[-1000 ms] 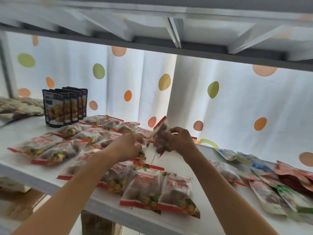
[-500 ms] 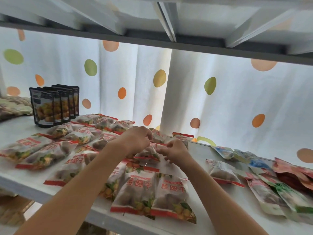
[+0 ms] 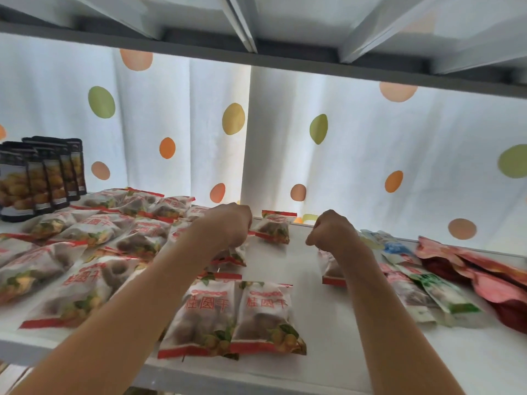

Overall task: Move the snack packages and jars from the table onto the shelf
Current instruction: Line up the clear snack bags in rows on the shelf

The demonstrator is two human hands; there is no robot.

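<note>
With both fists curled, my left hand seems to pinch a snack packet beside the far packet on the shelf, filling the row, my right hand holding nothing visible.

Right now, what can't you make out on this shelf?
- Left hand: the head view shows only its back, so its grip on a packet is unclear.
- Right hand: fingers curled away, contents hidden.
- Packet under the right forearm: mostly covered.
- Black pouches: cut off by the left edge.
</note>
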